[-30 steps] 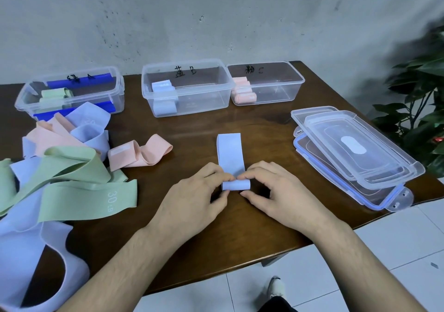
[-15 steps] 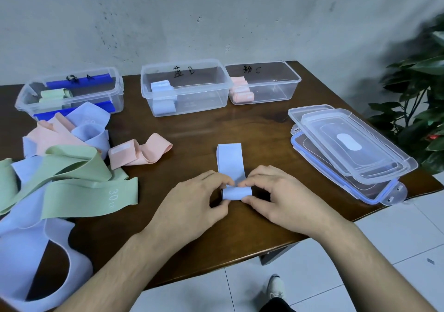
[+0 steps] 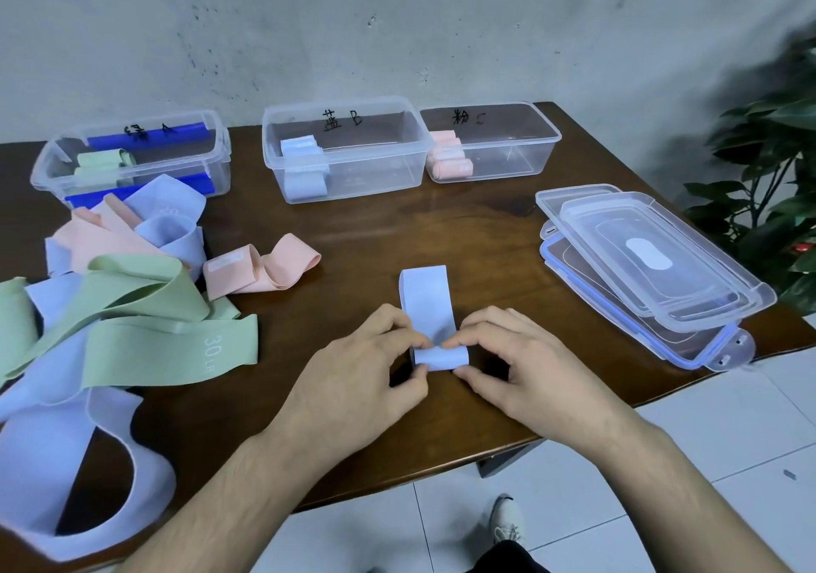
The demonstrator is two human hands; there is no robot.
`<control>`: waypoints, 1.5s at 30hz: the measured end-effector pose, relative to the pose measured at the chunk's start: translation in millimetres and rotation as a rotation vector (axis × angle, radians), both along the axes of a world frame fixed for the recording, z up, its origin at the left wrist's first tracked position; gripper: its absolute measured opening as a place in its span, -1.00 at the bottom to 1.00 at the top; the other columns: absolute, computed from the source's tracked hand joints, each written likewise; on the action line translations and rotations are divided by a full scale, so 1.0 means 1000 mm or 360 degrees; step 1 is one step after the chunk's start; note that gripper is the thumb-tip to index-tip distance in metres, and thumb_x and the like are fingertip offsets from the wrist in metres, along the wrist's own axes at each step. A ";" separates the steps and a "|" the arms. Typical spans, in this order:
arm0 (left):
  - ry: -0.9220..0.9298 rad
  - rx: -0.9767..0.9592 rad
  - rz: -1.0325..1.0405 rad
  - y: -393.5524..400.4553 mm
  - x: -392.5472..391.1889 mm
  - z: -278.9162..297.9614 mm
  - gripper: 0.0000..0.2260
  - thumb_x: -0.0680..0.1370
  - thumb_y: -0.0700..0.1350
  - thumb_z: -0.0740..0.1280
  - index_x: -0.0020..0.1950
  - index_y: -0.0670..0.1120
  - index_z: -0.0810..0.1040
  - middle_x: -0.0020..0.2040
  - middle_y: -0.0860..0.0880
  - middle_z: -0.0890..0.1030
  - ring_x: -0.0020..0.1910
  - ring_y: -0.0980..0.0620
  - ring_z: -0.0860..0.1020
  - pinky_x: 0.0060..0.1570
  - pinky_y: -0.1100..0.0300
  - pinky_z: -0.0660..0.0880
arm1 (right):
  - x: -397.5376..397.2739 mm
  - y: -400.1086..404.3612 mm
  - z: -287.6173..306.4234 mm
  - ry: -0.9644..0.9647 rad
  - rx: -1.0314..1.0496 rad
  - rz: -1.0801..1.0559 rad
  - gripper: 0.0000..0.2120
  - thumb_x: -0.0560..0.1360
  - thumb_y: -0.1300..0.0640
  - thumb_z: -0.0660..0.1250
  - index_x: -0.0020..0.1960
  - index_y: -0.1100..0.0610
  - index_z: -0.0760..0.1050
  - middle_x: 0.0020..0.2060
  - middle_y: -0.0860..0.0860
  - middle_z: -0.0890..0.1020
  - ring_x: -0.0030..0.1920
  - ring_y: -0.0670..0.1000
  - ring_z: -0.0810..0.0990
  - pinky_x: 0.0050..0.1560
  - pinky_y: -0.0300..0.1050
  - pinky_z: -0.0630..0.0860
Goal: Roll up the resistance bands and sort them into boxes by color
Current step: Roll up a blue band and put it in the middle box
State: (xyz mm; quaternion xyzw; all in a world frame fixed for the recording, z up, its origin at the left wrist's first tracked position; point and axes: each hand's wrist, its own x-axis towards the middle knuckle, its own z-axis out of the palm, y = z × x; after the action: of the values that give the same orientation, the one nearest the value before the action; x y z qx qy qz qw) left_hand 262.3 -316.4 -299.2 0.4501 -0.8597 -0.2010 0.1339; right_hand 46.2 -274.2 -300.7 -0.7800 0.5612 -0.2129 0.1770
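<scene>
Head view: brown wooden table (image 3: 441, 228), grey scuffed wall (image 3: 397, 20), white tiled floor (image 3: 728, 431).

pale blue band (image 3: 426, 303), brown table (image 3: 441, 228)

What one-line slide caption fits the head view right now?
Both hands, left hand and right hand, roll a light blue band on the table.

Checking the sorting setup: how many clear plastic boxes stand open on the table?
3, in a row along the table's far edge: left clear plastic box, middle clear plastic box, right clear plastic box. None appears hidden.
</scene>
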 end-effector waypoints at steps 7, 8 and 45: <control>0.0182 -0.0075 -0.0020 0.005 0.001 -0.008 -0.82 0.54 0.02 0.38 0.14 0.12 0.57 0.09 0.23 0.45 -0.18 0.30 0.48 -0.33 0.47 0.41 | -0.003 -0.008 0.001 -0.0059 0.0107 0.0004 -0.74 0.56 0.04 0.39 0.23 -0.13 0.56 0.09 -0.33 0.50 0.18 -0.21 0.47 0.14 -0.38 0.39; 0.0190 -0.0085 -0.0009 0.004 0.001 -0.009 -0.82 0.55 0.03 0.38 0.14 0.12 0.57 0.09 0.23 0.46 -0.15 0.30 0.49 -0.30 0.45 0.43 | -0.003 -0.009 0.002 -0.0064 0.0113 0.0005 -0.74 0.56 0.03 0.39 0.24 -0.14 0.56 0.09 -0.33 0.51 0.18 -0.21 0.47 0.15 -0.36 0.40; 0.0026 -0.0079 0.0013 -0.022 -0.006 -0.006 -0.73 0.62 0.05 0.27 0.32 0.18 0.46 0.28 0.25 0.39 -0.28 0.17 0.47 -0.26 0.41 0.43 | -0.003 -0.031 -0.002 0.0023 0.0080 -0.0084 -0.66 0.59 -0.07 0.31 0.36 -0.12 0.51 0.15 -0.29 0.48 0.16 -0.21 0.42 0.08 -0.37 0.39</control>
State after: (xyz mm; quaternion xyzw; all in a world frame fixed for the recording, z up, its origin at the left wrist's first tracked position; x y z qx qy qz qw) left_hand 256.6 -338.6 -304.7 0.4486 -0.8614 -0.1828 0.1529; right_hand 43.2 -305.3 -302.5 -0.7618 0.5880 -0.1977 0.1868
